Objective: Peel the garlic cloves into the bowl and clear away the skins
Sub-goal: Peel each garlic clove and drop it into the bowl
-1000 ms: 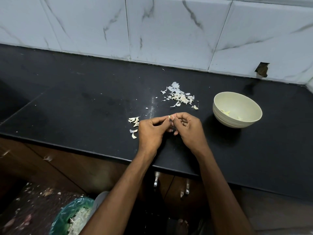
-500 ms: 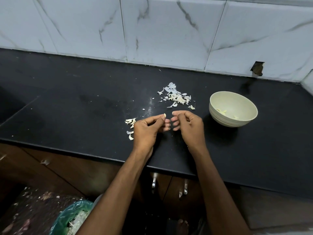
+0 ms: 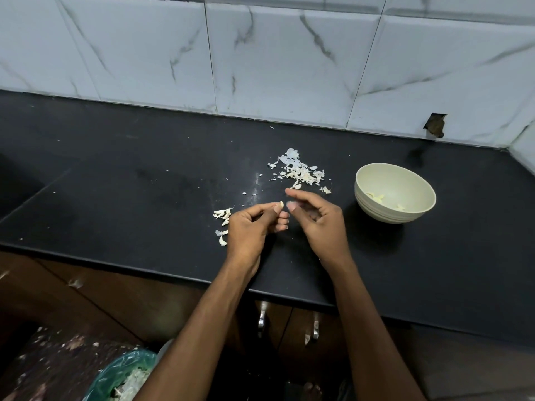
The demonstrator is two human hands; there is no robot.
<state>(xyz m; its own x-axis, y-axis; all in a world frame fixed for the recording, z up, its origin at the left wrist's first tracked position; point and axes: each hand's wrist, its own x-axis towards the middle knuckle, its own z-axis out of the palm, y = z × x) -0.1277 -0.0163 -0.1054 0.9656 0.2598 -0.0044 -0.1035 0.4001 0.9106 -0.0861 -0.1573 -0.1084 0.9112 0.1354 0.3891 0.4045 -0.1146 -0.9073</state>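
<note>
Unpeeled garlic cloves [image 3: 222, 219] lie on the black counter [image 3: 115, 198] just left of the left hand [image 3: 252, 227], which pinches a pale garlic clove [image 3: 281, 204] between thumb and forefinger. Just beside it, the right hand [image 3: 321, 224] hovers with fingers loosely curled, apparently holding nothing. A pile of skins [image 3: 299, 172] sits beyond the hands; the bowl [image 3: 395, 192], holding peeled cloves, stands right of the right hand.

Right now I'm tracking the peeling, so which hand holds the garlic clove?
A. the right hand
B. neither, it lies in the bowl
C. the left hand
C: the left hand pinches the pale clove at its fingertips, while the right hand beside it holds nothing visible.
</note>
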